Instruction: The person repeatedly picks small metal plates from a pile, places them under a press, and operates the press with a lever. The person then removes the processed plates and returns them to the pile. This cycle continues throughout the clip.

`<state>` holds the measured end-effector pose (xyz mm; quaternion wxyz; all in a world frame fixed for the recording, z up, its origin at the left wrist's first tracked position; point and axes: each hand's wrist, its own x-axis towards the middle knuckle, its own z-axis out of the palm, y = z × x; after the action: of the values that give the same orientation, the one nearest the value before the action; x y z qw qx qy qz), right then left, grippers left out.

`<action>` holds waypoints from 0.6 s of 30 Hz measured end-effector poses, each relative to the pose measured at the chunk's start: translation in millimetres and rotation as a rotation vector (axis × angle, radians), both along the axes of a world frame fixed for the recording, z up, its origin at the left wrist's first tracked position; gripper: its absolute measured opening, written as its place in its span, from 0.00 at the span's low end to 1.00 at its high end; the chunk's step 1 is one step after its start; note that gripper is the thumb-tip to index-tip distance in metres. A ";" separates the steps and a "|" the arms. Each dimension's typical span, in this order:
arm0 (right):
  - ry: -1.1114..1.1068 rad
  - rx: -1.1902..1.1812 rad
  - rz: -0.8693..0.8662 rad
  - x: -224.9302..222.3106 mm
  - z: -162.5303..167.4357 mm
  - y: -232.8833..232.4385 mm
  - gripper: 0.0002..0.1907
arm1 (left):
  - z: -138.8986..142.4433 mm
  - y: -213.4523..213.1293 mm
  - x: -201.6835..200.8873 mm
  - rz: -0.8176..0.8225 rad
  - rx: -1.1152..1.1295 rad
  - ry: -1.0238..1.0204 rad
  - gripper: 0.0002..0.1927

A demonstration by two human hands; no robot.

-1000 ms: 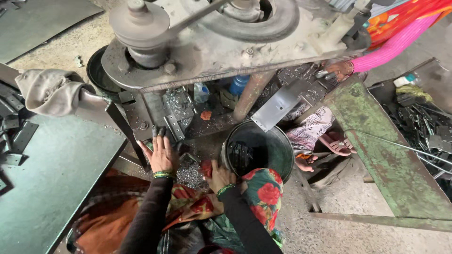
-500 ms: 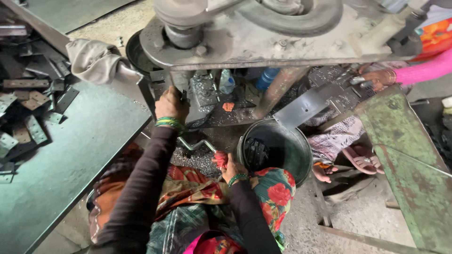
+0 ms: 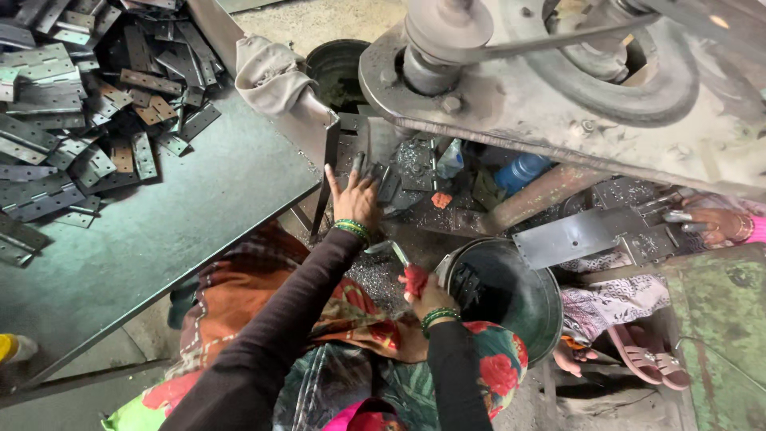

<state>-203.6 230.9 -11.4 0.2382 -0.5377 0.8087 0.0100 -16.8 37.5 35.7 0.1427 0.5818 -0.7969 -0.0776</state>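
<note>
The left hand [image 3: 355, 195] reaches forward with its fingers spread and released, its fingertips touching the small dark metal pieces [image 3: 383, 182] that lie on the machine bed [image 3: 415, 160] under the big grey press [image 3: 558, 88]. Green bangles [image 3: 351, 230] ring the wrist, and a dark sleeve runs back from it. Just beside this hand stands the near right corner of the dark worktop [image 3: 175, 207]; a grey cloth [image 3: 267, 72] is draped over the edge there. A heap of flat metal hinge plates [image 3: 80, 104] covers the far left part of the worktop.

The right hand [image 3: 427, 291] is clenched around a tool with a red handle [image 3: 415, 278]; its thin metal tip [image 3: 391, 249] points up and to the left, above a patch of metal shavings [image 3: 371, 275] on the floor. This wrist also wears green bangles. Just right of the hand, almost touching it, stands a dark round bucket [image 3: 527, 307] with dark pieces inside. A flat grey metal plate [image 3: 574, 235] juts over the bucket's far rim. A blue bottle [image 3: 519, 169] lies under the press.

At the right edge, another person's hand [image 3: 714, 223] rests on metal parts beside a green bench [image 3: 718, 319], and a foot in a pink sandal [image 3: 646, 355] shows below.
</note>
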 end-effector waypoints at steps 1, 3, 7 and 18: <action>-0.018 0.033 0.026 -3.2 13.8 -5.0 0.32 | -4.2 -4.4 -0.8 -0.003 -0.004 0.029 0.21; 0.093 -0.019 0.053 -3.6 31.9 -11.1 0.31 | -13.1 -10.2 -9.3 0.061 -0.101 -0.086 0.26; 0.152 -0.058 0.018 -0.9 15.1 -12.2 0.32 | -20.7 -20.9 -22.8 0.113 -0.079 -0.069 0.22; 0.062 0.040 0.009 -3.6 -28.1 -7.4 0.35 | -26.7 -3.4 10.0 -0.031 -0.137 0.171 0.29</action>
<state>-207.2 223.5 -39.5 0.2235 -0.5362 0.8128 0.0440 -6.8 34.1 9.1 0.2485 0.5494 -0.7942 -0.0747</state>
